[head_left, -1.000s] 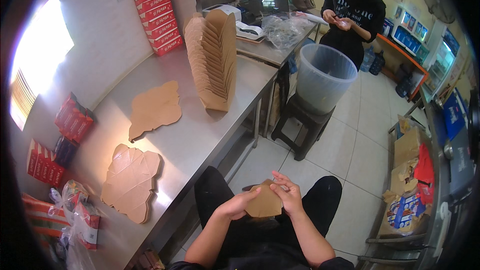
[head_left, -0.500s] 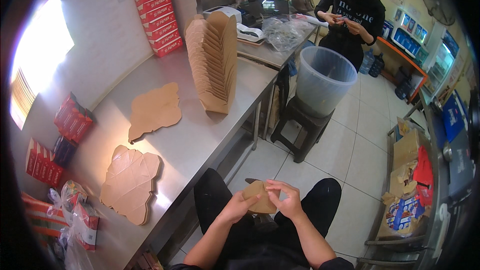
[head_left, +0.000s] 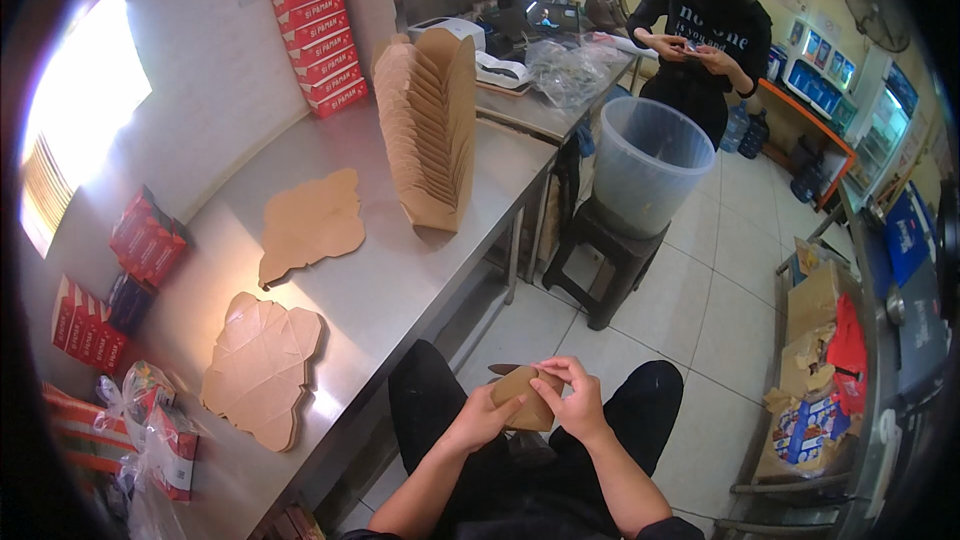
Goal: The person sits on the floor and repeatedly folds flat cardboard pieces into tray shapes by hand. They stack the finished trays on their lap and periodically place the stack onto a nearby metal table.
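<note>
Above my lap I hold a partly folded brown cardboard food box (head_left: 527,395) between both hands. My left hand (head_left: 482,417) grips its left side, thumb lying on the front panel. At the upper right edge, my right hand (head_left: 574,400) pinches the card with thumb and fingers. On the steel table to my left lies a stack of flat die-cut cardboard blanks (head_left: 262,370). A single flat blank (head_left: 315,225) rests farther back. Beyond it stands a tall nested row of folded brown boxes (head_left: 428,130).
The steel table (head_left: 365,310) runs along my left, with red cartons (head_left: 150,237) and a plastic bag (head_left: 145,440) by the wall. Red boxes (head_left: 318,30) are piled at the back. A clear bucket (head_left: 652,155) sits on a dark stool (head_left: 605,260). Behind it stands a person (head_left: 700,30).
My right hand has shifted slightly over the cardboard, its thumb now pressing on the panel, and the box has turned a little. The other person's hands have moved slightly.
</note>
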The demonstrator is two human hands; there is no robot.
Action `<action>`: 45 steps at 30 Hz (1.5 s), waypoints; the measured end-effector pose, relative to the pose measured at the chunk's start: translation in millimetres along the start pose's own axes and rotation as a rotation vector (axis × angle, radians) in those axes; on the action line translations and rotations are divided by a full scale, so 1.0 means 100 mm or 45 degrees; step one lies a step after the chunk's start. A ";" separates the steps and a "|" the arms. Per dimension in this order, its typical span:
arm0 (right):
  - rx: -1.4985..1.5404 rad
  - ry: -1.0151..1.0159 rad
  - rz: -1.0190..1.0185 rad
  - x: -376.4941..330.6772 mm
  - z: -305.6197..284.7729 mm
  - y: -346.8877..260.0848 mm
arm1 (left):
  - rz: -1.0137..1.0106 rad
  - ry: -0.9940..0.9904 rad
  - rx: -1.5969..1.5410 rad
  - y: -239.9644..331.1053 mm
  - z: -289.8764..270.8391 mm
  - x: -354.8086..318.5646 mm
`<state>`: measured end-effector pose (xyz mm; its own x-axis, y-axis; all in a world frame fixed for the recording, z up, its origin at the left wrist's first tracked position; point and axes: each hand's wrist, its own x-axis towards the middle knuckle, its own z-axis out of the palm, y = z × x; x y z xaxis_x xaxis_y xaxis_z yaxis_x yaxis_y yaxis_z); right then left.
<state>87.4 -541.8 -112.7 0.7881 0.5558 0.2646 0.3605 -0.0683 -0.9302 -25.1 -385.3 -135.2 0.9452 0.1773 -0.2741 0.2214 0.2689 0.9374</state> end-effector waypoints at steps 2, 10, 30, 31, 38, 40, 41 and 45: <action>0.123 -0.072 0.049 0.01 -0.02 0.12 | -0.057 -0.016 -0.084 0.03 -0.01 -0.02; 0.623 -0.155 0.349 0.02 -0.10 0.29 | -0.058 -0.112 -0.046 0.02 -0.06 -0.02; 0.539 -0.648 0.470 0.09 -0.43 0.36 | -0.192 -0.374 -0.170 0.29 -0.10 -0.13; 0.532 -0.681 0.480 0.10 -0.45 0.37 | -0.193 -0.416 -0.150 0.23 -0.13 -0.09; 0.269 -0.956 0.267 0.16 -0.42 0.42 | -0.191 -0.653 0.115 0.13 -0.20 -0.07; 0.218 -1.026 0.185 0.15 -0.38 0.49 | -0.128 -0.778 0.249 0.14 -0.18 -0.04; 0.196 -1.074 0.169 0.15 -0.36 0.54 | -0.091 -0.839 0.320 0.18 -0.17 -0.01; 0.315 -1.152 0.222 0.00 -0.27 0.56 | 0.117 -0.985 0.656 0.39 -0.18 0.00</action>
<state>121.3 -568.2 -158.0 0.0984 0.9917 -0.0833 0.0768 -0.0911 -0.9929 -20.4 -357.2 -102.5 0.8203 -0.5523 -0.1487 0.0423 -0.2006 0.9788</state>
